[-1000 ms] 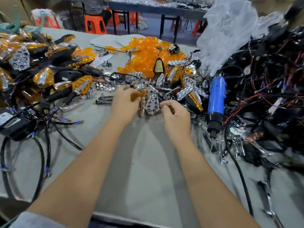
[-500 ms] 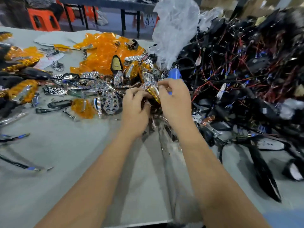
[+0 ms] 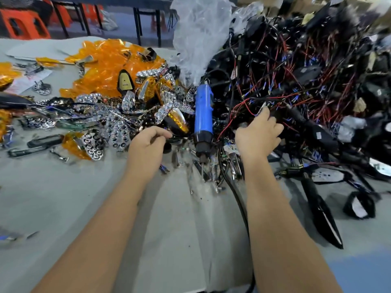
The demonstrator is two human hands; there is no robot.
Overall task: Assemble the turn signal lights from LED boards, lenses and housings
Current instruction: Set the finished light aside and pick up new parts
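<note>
My left hand has its fingers curled, and thumb and forefinger pinch the near edge of an amber lens unit. My right hand reaches into the tangle of black housings with red and black wires; its forefinger points up and the other fingers dig into the wires, so what they hold is hidden. Loose amber lenses are heaped at the back left. Chrome LED reflector boards are scattered in front of them.
A blue electric screwdriver lies between my hands, tip toward me, its black cable running under my right forearm. A clear plastic bag stands behind it. Single black housings lie at the right on the grey table. Orange stools stand beyond.
My hands have parted. The right hand has left the amber lens unit and moved right into the wire pile; the left hand stays by the unit. The view has swung right.
</note>
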